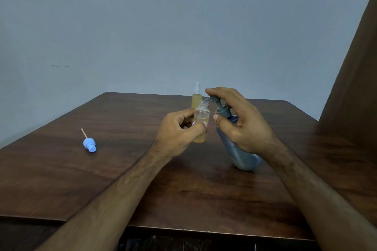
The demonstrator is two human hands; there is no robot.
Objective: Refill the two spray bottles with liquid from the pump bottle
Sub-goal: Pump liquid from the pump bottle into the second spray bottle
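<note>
Far to your left on the surface [61,169] the blue spray cap [89,144] lies on its side with its dip tube pointing away from you, so the bottle it belongs to is not yet closed. Your left hand [179,130] is curled round the open spray bottle [201,122], thumb and fingers pinching its lower half and holding it upright, just above the surface or barely on it; through the clear wall you see yellowish liquid up to about the shoulder, so this fill looks well along rather than finished. Just behind it stands the second spray bottle [196,98], white sprayer on and yellow to near the neck; I judge that one already done. The spout of the pump bottle [238,149] reaches over the open neck. Your right hand [238,120] grasps that grey-blue bottle, tilted toward the left, with fingers over the pump head and thumb at the collar; its contents are hidden by the opaque wall. What seems left: a few more pumps, then the blue cap back on.
</note>
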